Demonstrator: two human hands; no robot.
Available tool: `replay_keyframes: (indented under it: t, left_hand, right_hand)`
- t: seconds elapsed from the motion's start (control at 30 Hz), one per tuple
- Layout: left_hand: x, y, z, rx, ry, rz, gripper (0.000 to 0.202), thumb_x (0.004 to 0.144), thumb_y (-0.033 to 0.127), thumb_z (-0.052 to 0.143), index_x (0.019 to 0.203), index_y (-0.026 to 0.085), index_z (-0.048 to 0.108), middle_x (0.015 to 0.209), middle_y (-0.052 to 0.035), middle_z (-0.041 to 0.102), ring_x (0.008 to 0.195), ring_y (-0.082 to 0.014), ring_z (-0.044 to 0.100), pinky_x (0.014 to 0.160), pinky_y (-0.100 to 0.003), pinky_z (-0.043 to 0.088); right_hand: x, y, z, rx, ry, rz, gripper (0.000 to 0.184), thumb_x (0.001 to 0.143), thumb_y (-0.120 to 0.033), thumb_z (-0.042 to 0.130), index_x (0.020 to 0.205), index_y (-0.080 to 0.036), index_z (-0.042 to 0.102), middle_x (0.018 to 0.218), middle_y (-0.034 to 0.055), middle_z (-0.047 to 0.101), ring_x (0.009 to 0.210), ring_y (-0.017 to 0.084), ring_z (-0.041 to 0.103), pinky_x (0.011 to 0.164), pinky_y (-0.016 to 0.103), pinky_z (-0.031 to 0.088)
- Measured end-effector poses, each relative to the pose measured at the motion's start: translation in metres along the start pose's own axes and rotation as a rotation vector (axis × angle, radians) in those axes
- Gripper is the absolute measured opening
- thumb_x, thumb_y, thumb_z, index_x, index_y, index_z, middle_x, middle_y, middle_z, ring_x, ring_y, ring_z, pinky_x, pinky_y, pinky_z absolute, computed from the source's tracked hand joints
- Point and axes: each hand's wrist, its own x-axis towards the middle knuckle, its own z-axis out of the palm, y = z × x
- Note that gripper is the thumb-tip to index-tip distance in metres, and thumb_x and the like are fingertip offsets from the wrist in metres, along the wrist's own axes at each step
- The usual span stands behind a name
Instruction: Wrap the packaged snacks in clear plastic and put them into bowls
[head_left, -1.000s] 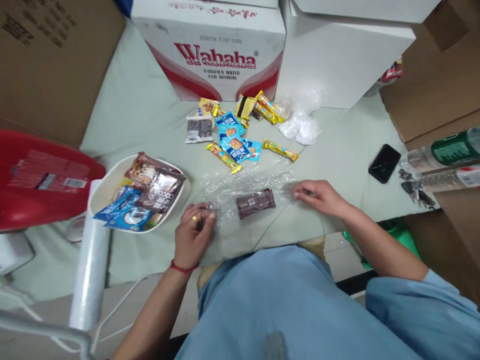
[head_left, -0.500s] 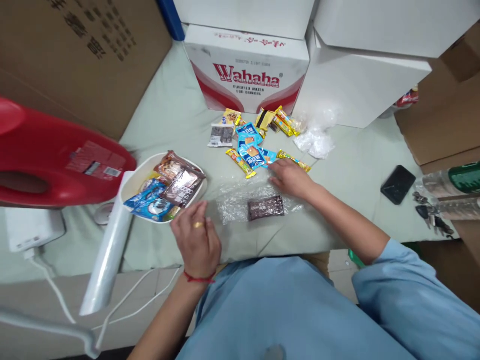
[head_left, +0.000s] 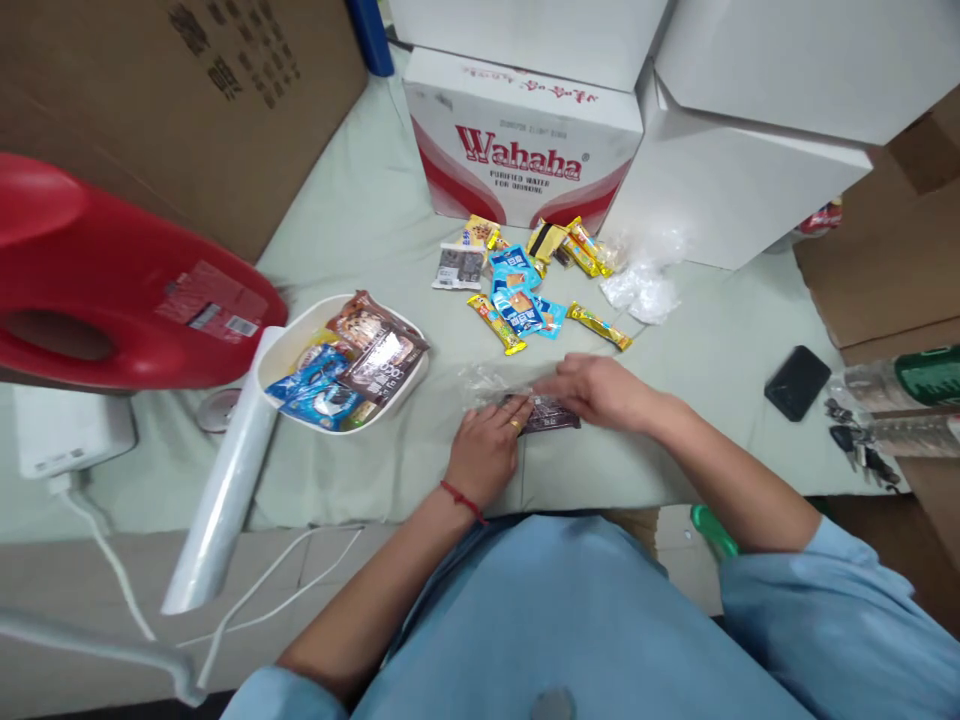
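Note:
A dark brown snack packet (head_left: 553, 412) lies on a sheet of clear plastic wrap (head_left: 484, 380) on the pale green table. My left hand (head_left: 487, 450) rests on the packet's left end, fingers bent and pressing on it and the wrap. My right hand (head_left: 600, 390) lies over the packet's top right edge, fingers curled onto the wrap. The wrap is bunched up around the packet between both hands. Whether either hand pinches the film is hard to see.
A white bowl (head_left: 270, 365) of snack packets sits left, beside a roll of cling film (head_left: 225, 490) and a red container (head_left: 112, 290). Loose snacks (head_left: 517, 290) and crumpled plastic (head_left: 641, 285) lie before the Wahaha box (head_left: 525, 150). A black phone (head_left: 799, 380), keys and bottles lie right.
Both hands came together onto the packet: the left moved right from near the bowl, the right came back from the loose snacks. The wrap is now gathered over the packet.

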Motion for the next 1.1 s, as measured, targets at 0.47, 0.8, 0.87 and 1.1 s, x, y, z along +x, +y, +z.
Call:
replay_keyframes:
  t: [0.47, 0.8, 0.87, 1.1]
  left_hand:
    - [0.003, -0.017, -0.037, -0.637, 0.563, -0.298, 0.034, 0.093, 0.037, 0.054, 0.116, 0.018, 0.071, 0.115, -0.0110, 0.072, 0.101, -0.0234, 0.067, 0.086, -0.038, 0.054]
    - [-0.009, -0.038, -0.043, -0.313, 0.193, 0.093, 0.020, 0.095, 0.035, 0.059, 0.095, 0.028, 0.077, 0.088, -0.0020, 0.075, 0.113, -0.0247, 0.066, 0.119, -0.052, 0.033]
    - [-0.025, -0.044, -0.038, -0.320, 0.161, 0.080, 0.024, 0.098, 0.036, 0.055, 0.097, 0.027, 0.076, 0.090, -0.0021, 0.077, 0.105, -0.0230, 0.069, 0.117, -0.051, 0.035]
    - [-0.027, -0.030, -0.005, -0.057, 0.343, -0.372, 0.047, 0.091, 0.050, 0.066, 0.126, 0.019, 0.068, 0.117, -0.0161, 0.067, 0.123, -0.0361, 0.056, 0.109, -0.058, 0.040]
  right_hand:
    - [-0.037, -0.022, 0.052, -0.162, -0.037, -0.075, 0.051, 0.105, -0.014, 0.045, 0.152, -0.028, 0.057, 0.090, 0.0064, 0.058, 0.085, 0.024, 0.050, 0.079, 0.035, 0.043]
    - [-0.036, -0.016, 0.056, -0.059, -0.029, -0.033, 0.051, 0.105, -0.011, 0.044, 0.149, -0.033, 0.060, 0.093, 0.0055, 0.060, 0.090, 0.023, 0.052, 0.083, 0.033, 0.045]
    - [-0.036, -0.016, 0.054, -0.054, -0.038, -0.041, 0.049, 0.105, -0.012, 0.043, 0.148, -0.031, 0.061, 0.091, 0.0059, 0.059, 0.088, 0.023, 0.051, 0.082, 0.034, 0.045]
    - [-0.039, -0.028, 0.052, 0.073, 0.061, -0.013, 0.064, 0.106, -0.048, 0.049, 0.160, -0.014, 0.042, 0.107, 0.0140, 0.064, 0.098, 0.027, 0.053, 0.090, 0.042, 0.047]
